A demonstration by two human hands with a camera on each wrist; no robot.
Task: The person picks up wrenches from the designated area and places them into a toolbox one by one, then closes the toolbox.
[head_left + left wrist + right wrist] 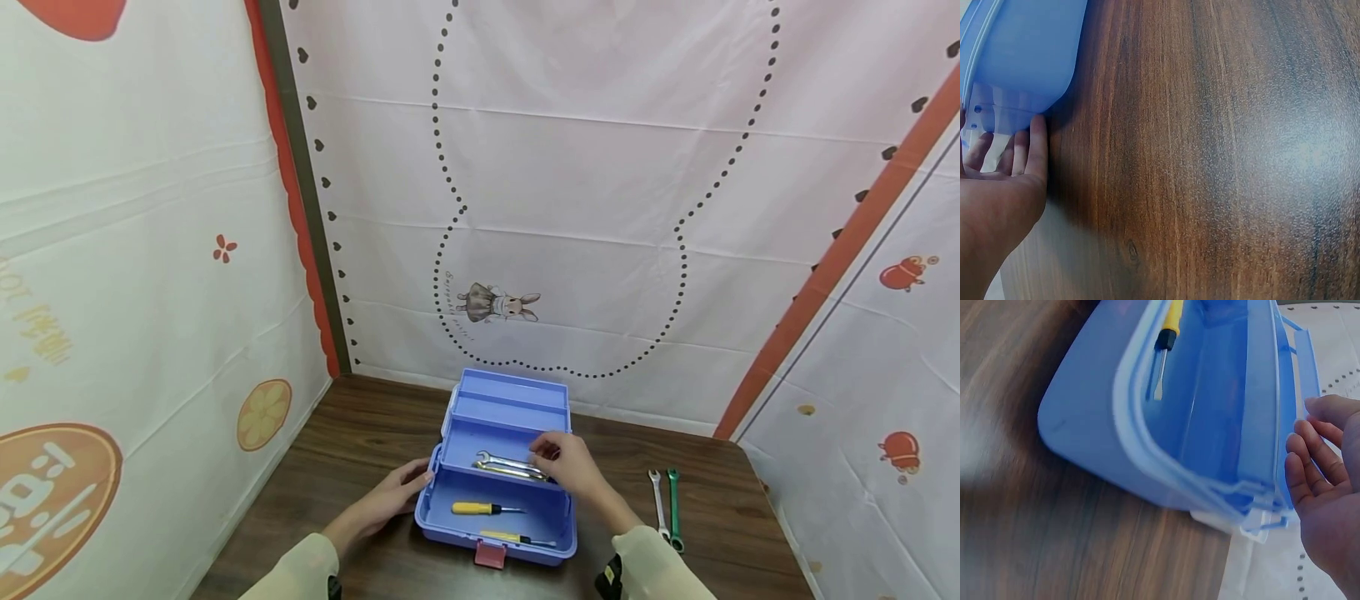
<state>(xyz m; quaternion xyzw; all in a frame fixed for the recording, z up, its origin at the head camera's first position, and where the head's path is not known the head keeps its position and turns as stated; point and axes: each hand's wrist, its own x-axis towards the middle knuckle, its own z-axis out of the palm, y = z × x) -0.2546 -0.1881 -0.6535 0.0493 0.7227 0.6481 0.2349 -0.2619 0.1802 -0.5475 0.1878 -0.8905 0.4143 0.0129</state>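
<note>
A blue plastic toolbox [495, 533] stands with its lid up and a raised tray [480, 437] behind the main compartment. Several silver wrenches [510, 463] lie in that tray. Over the tray's right end is my right hand [566, 462], its fingers loosely bent beside the wrench ends; nothing shows between them in the right wrist view. My left hand [393, 497] rests at the box's left side, fingertips against the outer wall [1035, 56] and thumb by the rim. Two yellow-handled screwdrivers, one upper [474, 507] and one lower [504, 536], lie in the bottom compartment.
On the table right of the box lie a silver wrench [658, 504] and a green wrench [674, 510]. A red latch [490, 554] hangs at the box front. Printed cloth walls [570, 208] enclose the brown wooden table [360, 433] at the back and both sides.
</note>
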